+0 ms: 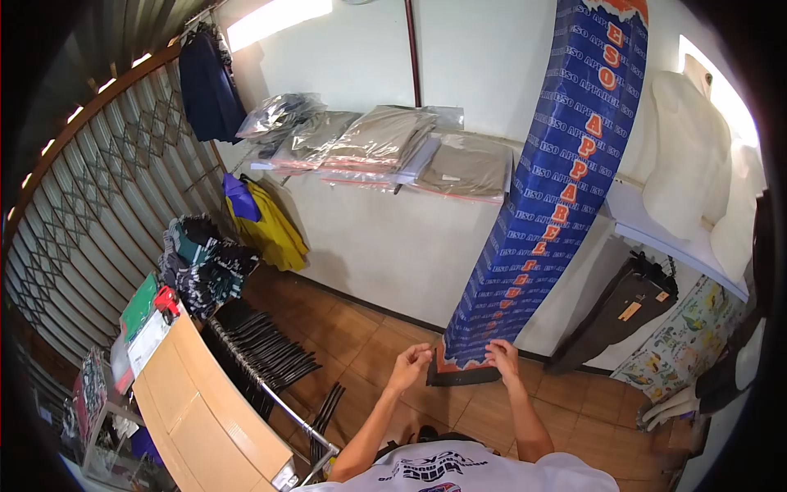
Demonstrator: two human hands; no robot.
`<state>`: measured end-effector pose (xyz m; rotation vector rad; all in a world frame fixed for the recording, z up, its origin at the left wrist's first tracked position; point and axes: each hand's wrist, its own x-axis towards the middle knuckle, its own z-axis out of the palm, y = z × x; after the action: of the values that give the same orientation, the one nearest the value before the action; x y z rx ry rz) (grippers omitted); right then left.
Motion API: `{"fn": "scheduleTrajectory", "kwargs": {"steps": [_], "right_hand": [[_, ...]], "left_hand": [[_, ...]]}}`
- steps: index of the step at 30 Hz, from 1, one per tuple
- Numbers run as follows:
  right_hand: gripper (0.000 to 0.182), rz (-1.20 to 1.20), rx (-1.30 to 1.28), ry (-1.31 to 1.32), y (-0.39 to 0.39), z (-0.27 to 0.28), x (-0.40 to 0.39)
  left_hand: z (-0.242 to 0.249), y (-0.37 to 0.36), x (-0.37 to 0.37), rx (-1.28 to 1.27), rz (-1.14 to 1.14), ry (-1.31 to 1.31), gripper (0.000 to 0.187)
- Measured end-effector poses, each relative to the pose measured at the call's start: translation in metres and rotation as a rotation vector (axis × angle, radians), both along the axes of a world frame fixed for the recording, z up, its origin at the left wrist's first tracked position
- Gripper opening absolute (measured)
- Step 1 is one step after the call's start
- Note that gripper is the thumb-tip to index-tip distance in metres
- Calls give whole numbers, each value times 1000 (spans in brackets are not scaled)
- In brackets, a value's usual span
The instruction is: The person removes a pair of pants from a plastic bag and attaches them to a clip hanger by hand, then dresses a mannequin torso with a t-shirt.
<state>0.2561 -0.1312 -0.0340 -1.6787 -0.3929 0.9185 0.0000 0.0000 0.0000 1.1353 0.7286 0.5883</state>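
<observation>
My left hand (408, 367) is raised in front of my body, fingers half-curled inward, with nothing visible in it. Opposite it, my right hand (502, 361) is also raised, its fingers loosely bent and slightly apart, pointing left. A gap separates the two hands. Behind them, the lower end of a tall blue column wrapped in printed "ESO APPAREL" banner material (545, 221) stands near the floor. Whether either hand touches the column cannot be told; both look nearer to me than it is.
A wall shelf holds bagged folded garments (381, 139). At left are a clothes rail with black hangers (262, 344), a tan board-topped table (201, 402) and a folding metal gate (90, 221). Dark trousers (619, 307) hang at right below white mannequin torsos (684, 148). The floor (352, 328) is brown tile.
</observation>
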Motion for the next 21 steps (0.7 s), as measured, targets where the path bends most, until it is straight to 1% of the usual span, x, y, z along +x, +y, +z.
{"fn": "scheduleTrajectory", "kwargs": {"steps": [2,3,5,6,7,10,11,13,15,17,18,19,20,21], "right_hand": [[28,19,80,-70,7,24,-7],[28,14,89,-133,42,54,53],[27,15,172,-181,56,77,51],[26,6,174,-210,63,89,52],[26,-3,173,-214,71,101,57],[25,-50,283,-282,93,137,71],[25,-61,285,-291,101,145,80],[26,-73,391,-387,120,162,95],[28,-89,411,-443,141,184,109],[28,-138,490,-657,168,204,124],[31,-162,473,-727,180,224,123],[31,-173,478,-737,196,235,128],[32,-208,451,-810,211,244,133],[34,-244,421,-881,225,252,140]], "left_hand": [[37,7,-4,25,28,-4,41],[50,46,58,34,21,-67,41],[62,71,63,146,1,-112,38],[67,84,67,192,-22,-131,39],[77,96,75,192,-31,-135,39],[109,134,99,318,-48,-148,37],[119,147,108,320,-59,-157,37],[140,172,126,453,-68,-163,36],[159,200,145,500,-89,-173,36],[177,229,165,670,-46,-124,39],[185,244,175,677,-54,-134,39],[193,258,186,753,-23,-116,41],[201,272,197,830,10,-99,43],[208,286,207,835,2,-109,43]]}}
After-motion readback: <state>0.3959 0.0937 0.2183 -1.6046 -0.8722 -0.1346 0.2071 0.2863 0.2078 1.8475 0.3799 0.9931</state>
